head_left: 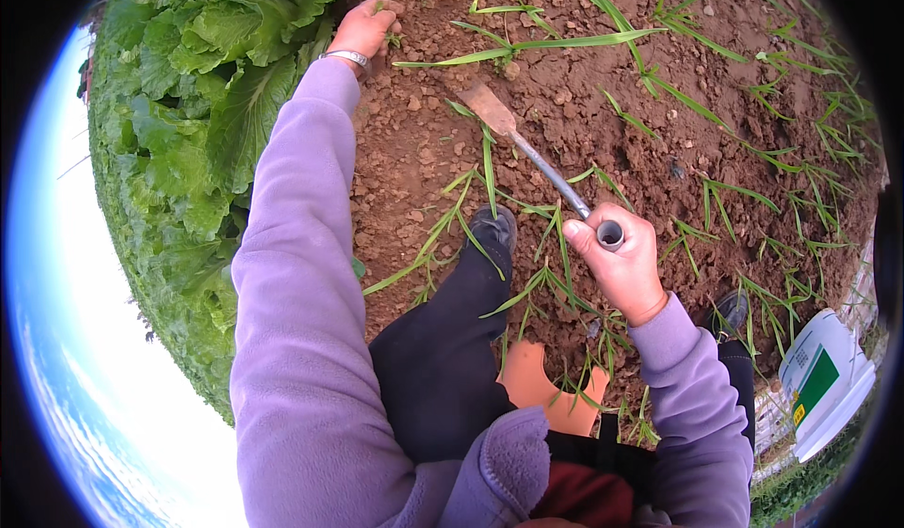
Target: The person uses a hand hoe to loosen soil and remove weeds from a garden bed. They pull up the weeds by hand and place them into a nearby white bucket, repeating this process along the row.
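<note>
My left hand [365, 31], with a band on its wrist, reaches low over the soil beside the leafy green vegetables [240, 34]. Its fingers are closed on a small green weed [394, 38], of which only bits stick out. In my right hand [624, 263] is a small narrow-bladed weeding spade [551, 172]. The hollow end of its metal tube handle points up past my thumb. Its flat, rusty, soil-smeared blade tilts away toward the far left, near the ground; whether it touches the soil I cannot tell.
Brown, crumbly soil [405, 142] carries several long-leaved green seedlings [730, 199]. My shoes [494, 229] stand among them. An orange piece [546, 387] lies between my legs. A white container [829, 377] with a green label stands at the lower right.
</note>
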Available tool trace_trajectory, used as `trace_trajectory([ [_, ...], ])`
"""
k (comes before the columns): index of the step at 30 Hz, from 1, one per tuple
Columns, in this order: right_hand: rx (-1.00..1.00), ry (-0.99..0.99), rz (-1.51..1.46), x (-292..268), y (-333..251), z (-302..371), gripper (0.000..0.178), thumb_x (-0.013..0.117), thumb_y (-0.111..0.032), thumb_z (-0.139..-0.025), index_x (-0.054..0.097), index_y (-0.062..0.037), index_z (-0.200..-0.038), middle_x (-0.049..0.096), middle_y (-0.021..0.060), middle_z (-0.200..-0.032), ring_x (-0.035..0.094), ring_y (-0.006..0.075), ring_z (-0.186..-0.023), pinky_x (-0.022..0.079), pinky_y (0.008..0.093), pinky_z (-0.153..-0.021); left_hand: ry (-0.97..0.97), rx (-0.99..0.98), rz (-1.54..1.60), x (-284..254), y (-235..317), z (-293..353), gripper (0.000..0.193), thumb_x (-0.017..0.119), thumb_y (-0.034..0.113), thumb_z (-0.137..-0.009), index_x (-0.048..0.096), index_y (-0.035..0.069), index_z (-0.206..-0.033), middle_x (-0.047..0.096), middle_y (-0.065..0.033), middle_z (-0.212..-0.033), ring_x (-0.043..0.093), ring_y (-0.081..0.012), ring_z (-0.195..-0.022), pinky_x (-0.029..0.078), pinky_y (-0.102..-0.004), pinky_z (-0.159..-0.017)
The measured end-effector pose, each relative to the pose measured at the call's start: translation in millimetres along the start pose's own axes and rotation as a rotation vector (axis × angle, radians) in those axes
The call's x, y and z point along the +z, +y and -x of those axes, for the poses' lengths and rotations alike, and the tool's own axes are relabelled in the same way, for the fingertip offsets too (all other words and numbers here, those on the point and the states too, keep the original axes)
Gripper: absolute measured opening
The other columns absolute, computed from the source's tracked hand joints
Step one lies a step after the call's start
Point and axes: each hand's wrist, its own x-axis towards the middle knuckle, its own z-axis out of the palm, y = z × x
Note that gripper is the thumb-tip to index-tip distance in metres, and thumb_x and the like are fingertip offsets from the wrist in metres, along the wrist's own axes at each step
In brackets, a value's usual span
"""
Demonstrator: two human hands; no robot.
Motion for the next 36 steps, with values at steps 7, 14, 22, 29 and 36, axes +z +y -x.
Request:
trace_trajectory([
  [7, 0.224, 0.025, 0.128, -52.8, -23.0, 68.4, 0.033, 0.074, -0.013, -0.081, 0.050, -0.0030, -0.061, 0.046, -0.0009, -0.055, 0.039, 0.0068, -0.053, 0.033, 0.0261, -0.047, -0.330, 0.102, -0.554, 97.5, -11.8, 0.7, 0.044, 0.067, 0.034, -0.085, 0.062, 0.011, -0.122, 0.067, -0.0109, -0.108, 0.063, -0.0218, -0.096, 0.048, -0.0353, -0.089],
  [14, 0.428, 0.231, 0.083, -96.8, -86.7, 183.6, 0.037, 0.074, -0.013, -0.081, 0.045, -0.0041, -0.059, 0.044, 0.0001, -0.058, 0.038, 0.0085, -0.054, 0.030, 0.0263, -0.050, -0.199, 0.110, -0.577, 142.2, -16.6, 7.7, 0.041, 0.067, 0.044, -0.083, 0.068, 0.012, -0.109, 0.067, -0.0123, -0.103, 0.062, -0.0302, -0.095, 0.048, -0.0384, -0.084],
  [22, 0.351, 0.202, 0.093, -100.0, -77.1, 204.5, 0.038, 0.077, -0.018, -0.078, 0.046, -0.0038, -0.060, 0.043, 0.0024, -0.057, 0.038, 0.0128, -0.052, 0.030, 0.0288, -0.050, -0.153, -0.152, -0.470, 144.3, -19.7, -0.4, 0.042, 0.057, 0.044, -0.085, 0.069, 0.007, -0.100, 0.067, -0.0159, -0.104, 0.062, -0.0330, -0.096, 0.047, -0.0399, -0.086],
  [29, 0.257, 0.125, 0.165, -103.5, -82.0, 202.2, 0.038, 0.078, -0.021, -0.078, 0.048, -0.0042, -0.061, 0.046, 0.0042, -0.056, 0.042, 0.0150, -0.051, 0.032, 0.0296, -0.048, -0.128, 0.004, -0.548, 148.0, -14.5, 14.8, 0.048, 0.059, 0.048, -0.084, 0.062, 0.011, -0.115, 0.064, -0.0145, -0.111, 0.061, -0.0319, -0.102, 0.047, -0.0395, -0.090],
  [36, 0.273, 0.117, 0.191, -104.4, -80.8, 201.8, 0.038, 0.079, -0.021, -0.077, 0.049, -0.0041, -0.061, 0.047, 0.0041, -0.055, 0.043, 0.0157, -0.051, 0.033, 0.0297, -0.048, -0.230, 0.015, -0.572, 169.2, -31.8, 6.1, 0.067, 0.062, 0.048, -0.085, 0.052, -0.001, -0.131, 0.056, -0.0197, -0.130, 0.056, -0.0320, -0.118, 0.041, -0.0363, -0.100],
])
